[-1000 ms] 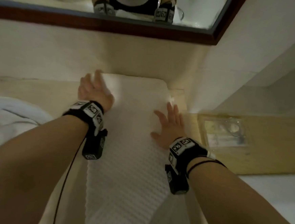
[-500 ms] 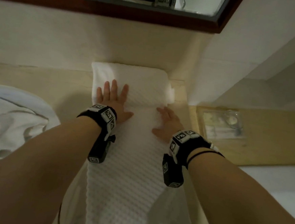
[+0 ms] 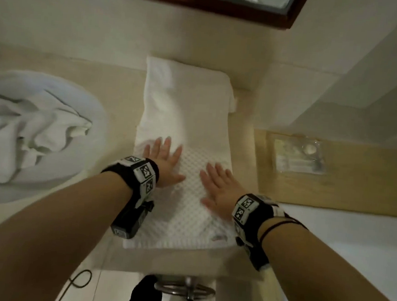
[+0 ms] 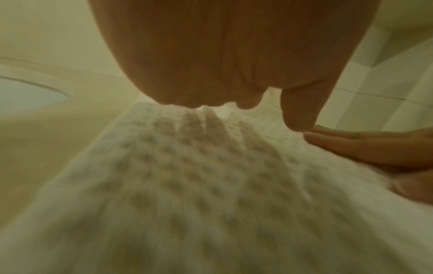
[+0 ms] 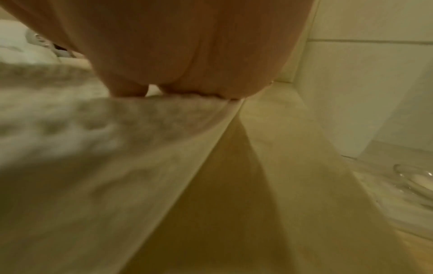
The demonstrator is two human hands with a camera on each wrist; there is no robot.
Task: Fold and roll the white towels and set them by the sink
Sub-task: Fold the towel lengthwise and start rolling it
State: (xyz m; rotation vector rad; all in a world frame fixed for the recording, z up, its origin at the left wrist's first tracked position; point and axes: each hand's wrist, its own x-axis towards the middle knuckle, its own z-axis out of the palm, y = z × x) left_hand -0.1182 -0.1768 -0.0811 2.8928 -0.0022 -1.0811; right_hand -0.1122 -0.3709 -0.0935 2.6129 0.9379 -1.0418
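the worktop [image 3: 83,86] carries a folded white towel [image 3: 186,116], a long strip running from the back edge at the wall to the front edge, probably so it can be rolled along its length. a crumpled towel [image 3: 31,125] fills the sink [image 3: 95,123] at the left, likely waiting its turn. the left hand [image 3: 162,164] and right hand [image 3: 218,187] lie flat on the strip's near half, each grip fully open and holding nothing, apparently smoothing the fold.

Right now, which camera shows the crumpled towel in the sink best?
The head view: the crumpled towel lies heaped in the sink, left of the hands. The right wrist view catches a blurred white corner; the left wrist view shows only sink rim.
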